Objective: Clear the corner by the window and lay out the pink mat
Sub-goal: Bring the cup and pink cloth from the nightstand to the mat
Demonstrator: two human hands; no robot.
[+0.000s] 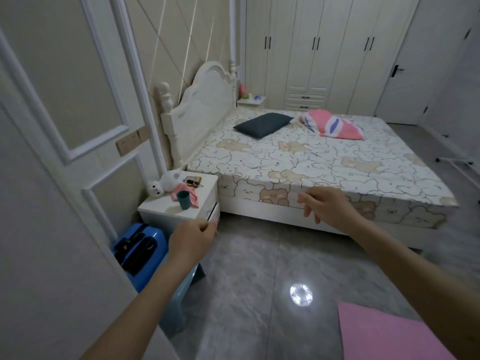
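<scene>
The pink mat (384,333) lies flat on the grey tiled floor at the bottom right, partly under my right forearm. My left hand (192,240) hovers with loosely curled fingers just in front of the white nightstand (200,209) and holds nothing. My right hand (327,206) is stretched out before the bed's side, its fingers relaxed and empty. A blue suitcase (140,250) stands in the corner beside the nightstand, against the wall. A light blue stool (181,297) shows under my left forearm.
The bed (311,162) with a bear-print sheet fills the middle, with a dark pillow (262,124) and pink blanket (335,124) on it. The nightstand carries a teal cup (184,200), a plush toy (166,184) and a pink cloth. Wardrobes and a door stand behind.
</scene>
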